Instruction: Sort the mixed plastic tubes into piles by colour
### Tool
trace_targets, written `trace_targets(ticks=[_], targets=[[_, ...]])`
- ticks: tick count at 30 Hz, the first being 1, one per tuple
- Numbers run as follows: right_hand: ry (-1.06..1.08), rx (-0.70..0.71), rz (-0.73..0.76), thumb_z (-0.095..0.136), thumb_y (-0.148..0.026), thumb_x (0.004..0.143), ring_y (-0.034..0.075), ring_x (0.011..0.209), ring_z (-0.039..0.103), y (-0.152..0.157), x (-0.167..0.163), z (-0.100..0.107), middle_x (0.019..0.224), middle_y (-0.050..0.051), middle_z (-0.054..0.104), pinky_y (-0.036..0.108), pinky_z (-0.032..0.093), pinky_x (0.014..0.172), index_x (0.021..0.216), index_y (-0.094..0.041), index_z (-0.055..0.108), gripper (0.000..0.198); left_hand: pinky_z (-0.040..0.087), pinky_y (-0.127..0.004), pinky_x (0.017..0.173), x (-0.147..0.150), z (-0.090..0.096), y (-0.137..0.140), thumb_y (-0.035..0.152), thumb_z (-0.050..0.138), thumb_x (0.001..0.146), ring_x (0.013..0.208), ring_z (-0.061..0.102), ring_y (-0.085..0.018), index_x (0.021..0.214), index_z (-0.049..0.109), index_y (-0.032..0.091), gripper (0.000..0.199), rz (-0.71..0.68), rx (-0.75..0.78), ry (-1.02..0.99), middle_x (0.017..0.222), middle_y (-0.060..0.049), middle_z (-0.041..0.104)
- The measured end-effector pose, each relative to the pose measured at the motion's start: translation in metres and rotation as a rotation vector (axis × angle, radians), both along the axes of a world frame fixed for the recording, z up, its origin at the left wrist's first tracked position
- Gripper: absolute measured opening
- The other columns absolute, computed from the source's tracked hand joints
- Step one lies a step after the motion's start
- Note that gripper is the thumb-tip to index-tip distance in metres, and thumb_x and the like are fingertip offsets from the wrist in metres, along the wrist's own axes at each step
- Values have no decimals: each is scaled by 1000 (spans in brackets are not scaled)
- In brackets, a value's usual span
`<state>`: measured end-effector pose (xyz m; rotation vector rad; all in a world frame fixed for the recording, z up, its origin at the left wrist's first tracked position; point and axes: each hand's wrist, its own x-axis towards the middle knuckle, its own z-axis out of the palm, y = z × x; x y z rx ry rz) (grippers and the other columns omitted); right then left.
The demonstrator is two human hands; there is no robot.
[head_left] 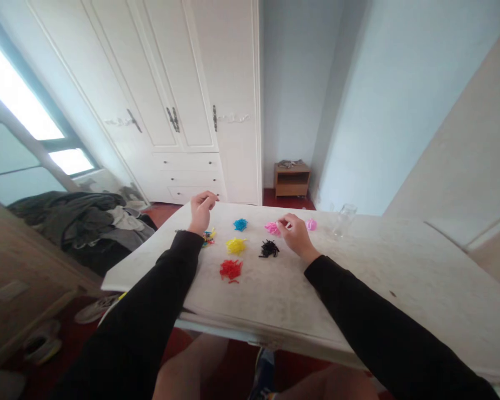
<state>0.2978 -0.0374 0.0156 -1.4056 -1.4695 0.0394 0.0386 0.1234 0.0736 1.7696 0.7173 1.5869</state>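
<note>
My left hand (201, 212) is raised over the table's far left part with its fingers curled together; anything between them is too small to make out. Just below it, partly hidden by the wrist, lies a mixed-colour pile of small pieces (209, 239). My right hand (295, 232) is at the pink pile (271, 228), thumb and fingers pinched; what they hold is hidden. Between the hands lie piles of short, thin strips: blue (240, 224), yellow (235, 246), black (269, 249) and red (230, 270).
On the white table (383, 289), a clear glass jar (345, 221) stands right of a round pink item (311, 224). Beyond are a white wardrobe (233, 66) and a small wooden cabinet (292, 180). Dark clothes (75, 222) are heaped at the left.
</note>
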Motion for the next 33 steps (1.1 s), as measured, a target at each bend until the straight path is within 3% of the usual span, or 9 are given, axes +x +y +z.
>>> trace_targets(ticks=[2, 6, 10, 13, 16, 20, 25, 28, 33], targets=[[-9, -1, 22, 54, -23, 85, 19, 77, 58, 1, 0, -2, 77, 4, 63, 31, 43, 69, 71, -20, 61, 16, 33, -25, 53, -16, 8, 0, 31, 59, 72, 51, 40, -10, 59, 62, 17, 19, 63, -26, 25, 49, 3, 44], [-36, 16, 55, 54, -24, 87, 20, 78, 56, 2, -2, -4, 78, 5, 63, 32, 43, 72, 69, -21, 58, 18, 37, -24, 54, -64, 17, -4, 34, 68, 68, 54, 50, -12, 63, 68, 15, 19, 152, -128, 338, 53, 0, 57], [-66, 17, 79, 54, -23, 86, 21, 79, 55, 3, -4, -4, 77, 5, 62, 34, 43, 76, 68, -21, 57, 19, 39, -25, 53, -109, 5, -9, 40, 72, 64, 53, 54, -14, 60, 69, 14, 26, 198, -252, 581, 53, -3, 62], [-81, 17, 88, 54, -25, 86, 22, 80, 55, 3, -5, -5, 78, 6, 62, 34, 43, 78, 67, -21, 58, 20, 42, -25, 54, -132, -6, -15, 45, 75, 62, 56, 58, -15, 64, 72, 14, 31, 157, -254, 691, 58, -5, 66], [-89, 16, 99, 54, -26, 86, 22, 80, 55, 3, -5, -6, 78, 6, 62, 34, 43, 77, 67, -21, 58, 20, 44, -25, 56, -147, -9, -29, 47, 78, 60, 60, 59, -16, 67, 74, 15, 33, 102, -244, 832, 64, -5, 69], [-90, 9, 104, 55, -29, 86, 22, 78, 56, 3, -5, -6, 77, 6, 62, 34, 43, 74, 68, -21, 59, 20, 47, -26, 56, -167, -8, -53, 45, 83, 56, 65, 63, -18, 83, 77, 17, 40, -14, -387, 1014, 81, -6, 74], [-64, -6, 96, 56, -29, 83, 21, 77, 57, 2, -4, -6, 78, 7, 64, 34, 44, 73, 68, -21, 61, 19, 54, -29, 72, -190, -18, -69, 34, 82, 54, 78, 69, -21, 86, 76, 19, 35, -157, -427, 1025, 87, -5, 76], [-50, -16, 104, 56, -31, 83, 21, 76, 57, 1, -3, -6, 79, 7, 66, 33, 44, 72, 69, -20, 63, 20, 53, -30, 77, -193, -29, -69, 37, 78, 60, 79, 69, -21, 82, 75, 18, 29, -144, -377, 1008, 86, -5, 76], [-48, -29, 99, 55, -35, 84, 21, 75, 57, 1, -3, -7, 79, 7, 65, 33, 44, 70, 71, -20, 65, 22, 49, -28, 71, -187, -38, -67, 43, 72, 70, 70, 61, -17, 75, 72, 18, 26, -72, -241, 1050, 76, -5, 72]])
